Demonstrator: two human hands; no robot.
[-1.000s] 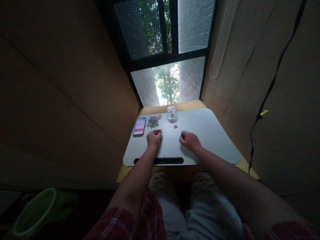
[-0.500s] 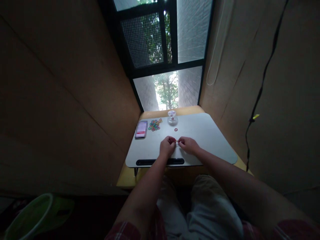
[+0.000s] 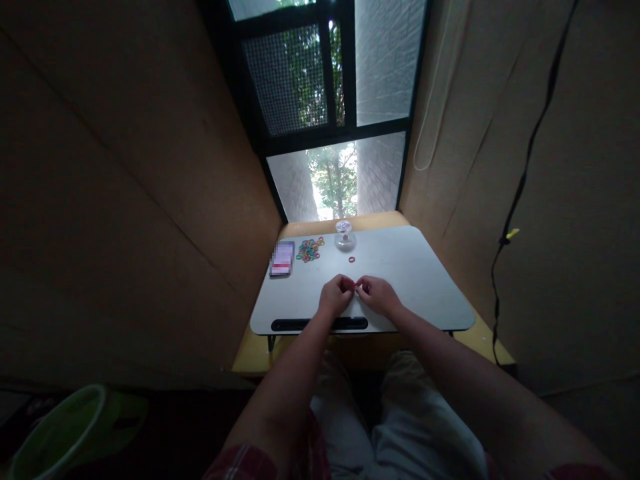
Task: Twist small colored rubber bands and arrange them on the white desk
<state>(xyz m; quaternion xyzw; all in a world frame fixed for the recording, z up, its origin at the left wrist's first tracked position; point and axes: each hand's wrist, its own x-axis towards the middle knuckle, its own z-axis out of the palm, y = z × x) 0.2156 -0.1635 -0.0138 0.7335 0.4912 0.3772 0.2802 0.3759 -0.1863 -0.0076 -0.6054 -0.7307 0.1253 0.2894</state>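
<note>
Grip: left hand [image 3: 337, 293], right hand [image 3: 378, 294] pinching, seemingly, 1 small band [image 3: 356, 285] | 1 loose band [image 3: 352, 257]

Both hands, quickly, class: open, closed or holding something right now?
Left hand: closed in a pinch; anything held is too small to tell.
Right hand: also pinched closed, close beside the left; anything held cannot be told.

Your left hand [image 3: 337, 294] and right hand [image 3: 379, 294] are close together over the white lap desk [image 3: 420, 273]. Past them lie a red band [image 3: 352, 259] and many colorful bands [image 3: 309, 251].
</note>
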